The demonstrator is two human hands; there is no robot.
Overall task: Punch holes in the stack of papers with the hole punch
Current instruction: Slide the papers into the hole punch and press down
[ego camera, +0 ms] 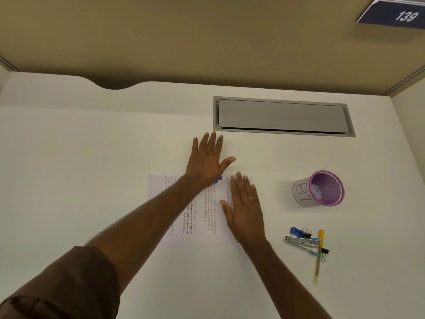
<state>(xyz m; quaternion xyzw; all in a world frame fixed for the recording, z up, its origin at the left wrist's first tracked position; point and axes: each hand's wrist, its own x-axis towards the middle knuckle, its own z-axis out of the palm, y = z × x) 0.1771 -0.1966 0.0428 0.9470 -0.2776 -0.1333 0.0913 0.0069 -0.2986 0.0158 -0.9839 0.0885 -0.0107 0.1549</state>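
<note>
We look down on a pale, off-white desk with a tan partition wall rising behind it and a dark blue sign reading 139 at the wall's far right. A grey cable hatch is set into the desk near the wall, and we take it as our landmark. Just in front of the hatch's left end lies the stack of papers, white sheets printed with lines of text that run sideways to us. Our left hand is spread flat, fingers wide, reaching past the far edge of the papers toward the hatch's left corner; a small blue thing peeks out under its palm, and we cannot tell what it is. Our right hand lies open and flat on the right side of the papers, holding nothing. In front of the hatch's right end stands a purple mesh cup, and nearer to us lie a stapler, a yellow pen and binder clips.
</note>
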